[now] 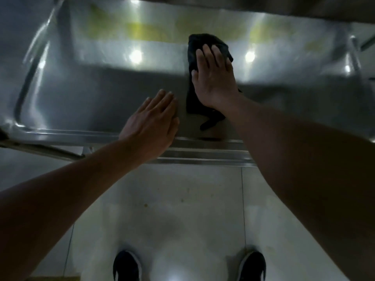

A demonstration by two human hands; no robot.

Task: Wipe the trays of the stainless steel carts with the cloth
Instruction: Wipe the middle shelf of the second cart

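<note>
A stainless steel cart tray (pixel 97 86) fills the upper half of the head view, shiny with light spots. On it lies a dark cloth (pixel 191 98), bunched and stretched toward the near rim. My right hand (pixel 213 78) presses flat on top of the cloth with fingers spread, pointing away from me. My left hand (pixel 154 126) rests flat near the tray's front edge, just left of the cloth, fingers together, holding nothing.
The tray's raised front rim (pixel 203 153) runs across the middle. A tubular cart handle (pixel 26 86) curves along the left side; another bar (pixel 355 57) stands at the right. Below is a pale tiled floor (pixel 172 209) with my dark shoes (pixel 126 266).
</note>
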